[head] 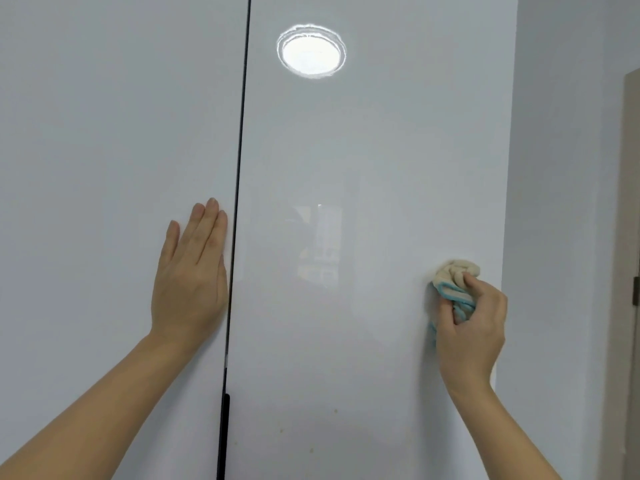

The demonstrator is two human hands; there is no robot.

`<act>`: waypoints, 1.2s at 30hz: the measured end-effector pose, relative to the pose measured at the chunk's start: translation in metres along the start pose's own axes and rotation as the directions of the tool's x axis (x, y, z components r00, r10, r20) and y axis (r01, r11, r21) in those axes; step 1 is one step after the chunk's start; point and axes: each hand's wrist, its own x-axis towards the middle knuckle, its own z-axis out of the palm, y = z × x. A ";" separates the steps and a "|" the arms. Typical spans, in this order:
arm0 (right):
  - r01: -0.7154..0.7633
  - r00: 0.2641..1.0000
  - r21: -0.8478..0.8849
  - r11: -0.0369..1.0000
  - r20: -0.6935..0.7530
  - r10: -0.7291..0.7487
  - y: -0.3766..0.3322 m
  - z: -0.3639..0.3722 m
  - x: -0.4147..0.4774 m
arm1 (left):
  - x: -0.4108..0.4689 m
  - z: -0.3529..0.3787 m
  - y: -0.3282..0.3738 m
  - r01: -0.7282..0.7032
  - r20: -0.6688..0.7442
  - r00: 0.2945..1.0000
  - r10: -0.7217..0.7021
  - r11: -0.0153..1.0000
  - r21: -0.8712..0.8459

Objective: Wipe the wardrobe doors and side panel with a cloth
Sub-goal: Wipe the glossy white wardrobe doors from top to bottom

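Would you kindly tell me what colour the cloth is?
The cloth is cream with a light blue edge, bunched in the right hand; the head view shows it.

- The left hand [189, 275] is laid flat on the left wardrobe door [104, 150].
- A bunched cloth [453, 285] is gripped by the right hand [471, 323] against the right wardrobe door [363, 150].

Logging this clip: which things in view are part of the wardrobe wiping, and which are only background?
Part of the job:
- cloth, bunched in the right hand against the right door
- left hand, flat on the left door

Just there:
- black handle at the gap between the doors
- wall
- door frame
- ceiling light's reflection
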 end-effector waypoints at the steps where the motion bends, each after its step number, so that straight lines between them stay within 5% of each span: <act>1: 0.011 1.000 0.013 1.000 0.008 -0.011 -0.007 0.005 -0.005 | 0.000 0.000 0.000 0.005 -0.002 1.000 -0.005 1.000 -0.007; 14: 0.395 0.875 0.260 0.881 0.184 -0.447 -0.138 0.103 -0.105 | 0.004 -0.018 -0.023 -0.127 0.082 0.988 0.131 0.991 -0.045; 22: 0.579 0.718 0.212 0.787 0.324 -0.616 -0.130 0.100 -0.131 | 0.004 -0.018 -0.025 -0.145 0.080 0.985 0.150 0.987 -0.065; 36: 0.534 0.822 -0.043 0.845 0.261 -0.506 -0.036 0.031 -0.071 | -0.051 -0.022 0.002 -0.070 0.157 0.986 0.064 0.997 0.032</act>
